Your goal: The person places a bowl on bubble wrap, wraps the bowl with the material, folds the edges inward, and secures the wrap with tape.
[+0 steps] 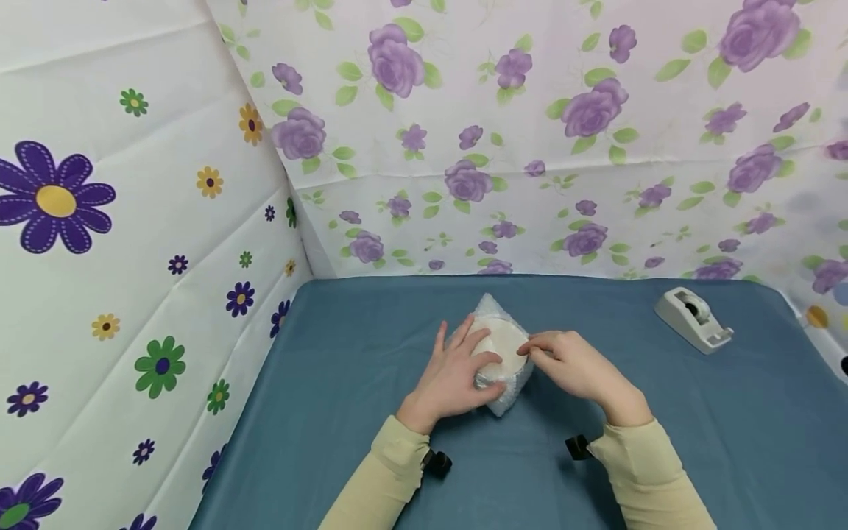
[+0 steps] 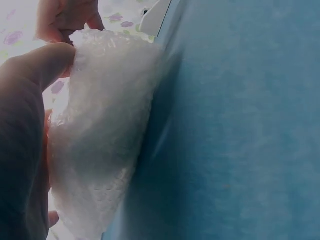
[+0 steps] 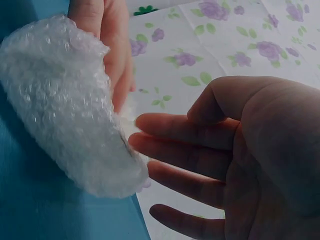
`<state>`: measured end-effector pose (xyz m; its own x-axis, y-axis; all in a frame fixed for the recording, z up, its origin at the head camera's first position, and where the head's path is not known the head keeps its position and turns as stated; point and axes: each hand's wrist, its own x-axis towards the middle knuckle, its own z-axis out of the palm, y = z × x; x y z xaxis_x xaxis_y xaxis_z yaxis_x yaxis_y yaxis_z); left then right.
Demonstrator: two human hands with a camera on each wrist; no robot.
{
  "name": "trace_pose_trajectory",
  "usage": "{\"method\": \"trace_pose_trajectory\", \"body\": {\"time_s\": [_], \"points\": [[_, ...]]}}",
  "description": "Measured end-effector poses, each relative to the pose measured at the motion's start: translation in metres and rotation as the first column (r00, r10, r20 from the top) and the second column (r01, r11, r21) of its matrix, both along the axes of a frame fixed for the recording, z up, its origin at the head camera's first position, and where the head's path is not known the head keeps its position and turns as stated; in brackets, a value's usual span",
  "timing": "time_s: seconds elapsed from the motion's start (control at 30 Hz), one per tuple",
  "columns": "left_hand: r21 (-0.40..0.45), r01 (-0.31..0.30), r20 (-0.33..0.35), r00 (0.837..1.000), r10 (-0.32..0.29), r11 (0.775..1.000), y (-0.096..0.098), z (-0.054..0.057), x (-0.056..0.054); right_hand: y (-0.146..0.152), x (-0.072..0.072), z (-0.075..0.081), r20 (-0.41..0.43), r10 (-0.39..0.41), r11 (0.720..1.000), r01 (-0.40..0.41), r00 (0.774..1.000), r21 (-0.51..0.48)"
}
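Note:
A bundle of clear bubble wrap [image 1: 509, 396] lies mid-table in the head view, with a round cream-white piece [image 1: 509, 343] on its upper face. Spread fingers of my left hand [image 1: 453, 377] rest across that piece from the left. At its right edge, my right hand [image 1: 583, 366] touches with the fingertips. Seen from the left wrist, the bubble wrap [image 2: 107, 110] bulges below the left thumb, which presses at its rim. In the right wrist view the right fingers [image 3: 190, 156] are nearly straight, tips against the wrap's edge. Whatever the wrap encloses is hidden.
A white tape dispenser [image 1: 694, 319] with a roll in it stands at the back right of the table. Blue cloth [image 1: 344, 368] covers the tabletop. Flower-patterned sheets [image 1: 450, 132] hang behind the table and along its left side.

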<state>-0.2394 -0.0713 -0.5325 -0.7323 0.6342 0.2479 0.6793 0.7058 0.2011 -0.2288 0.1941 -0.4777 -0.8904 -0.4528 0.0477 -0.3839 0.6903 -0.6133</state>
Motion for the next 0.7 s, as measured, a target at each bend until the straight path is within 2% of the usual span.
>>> {"method": "trace_pose_trajectory", "body": {"time_s": [0.1, 0.2, 0.33, 0.47, 0.57, 0.7], "points": [[-0.086, 0.019, -0.019, 1.0, -0.02, 0.996, 0.0, 0.006, -0.003, 0.001, 0.0, 0.001, -0.006, 0.011, 1.0, -0.011, 1.0, 0.013], [-0.181, 0.044, -0.024, 0.999, -0.049, 0.982, -0.001, 0.012, -0.007, 0.004, 0.0, 0.002, -0.003, 0.013, 1.0, -0.013, 1.0, 0.021], [-0.247, 0.075, -0.003, 0.997, -0.078, 0.966, 0.001, 0.019, -0.011, 0.013, 0.002, 0.001, -0.003, 0.003, 1.0, -0.003, 1.0, 0.011], [-0.261, 0.084, 0.025, 0.996, -0.081, 0.962, 0.004, 0.021, -0.012, 0.034, 0.006, -0.004, -0.013, -0.015, 1.0, 0.015, 1.0, -0.013], [-0.241, 0.081, 0.044, 0.996, -0.072, 0.967, 0.005, 0.018, -0.012, 0.061, 0.008, -0.011, -0.02, -0.037, 0.999, 0.036, 0.999, -0.008], [-0.211, 0.067, 0.058, 0.997, -0.056, 0.975, 0.002, 0.015, -0.012, 0.114, 0.007, -0.019, -0.037, -0.134, 0.991, 0.134, 0.99, 0.01]]}}
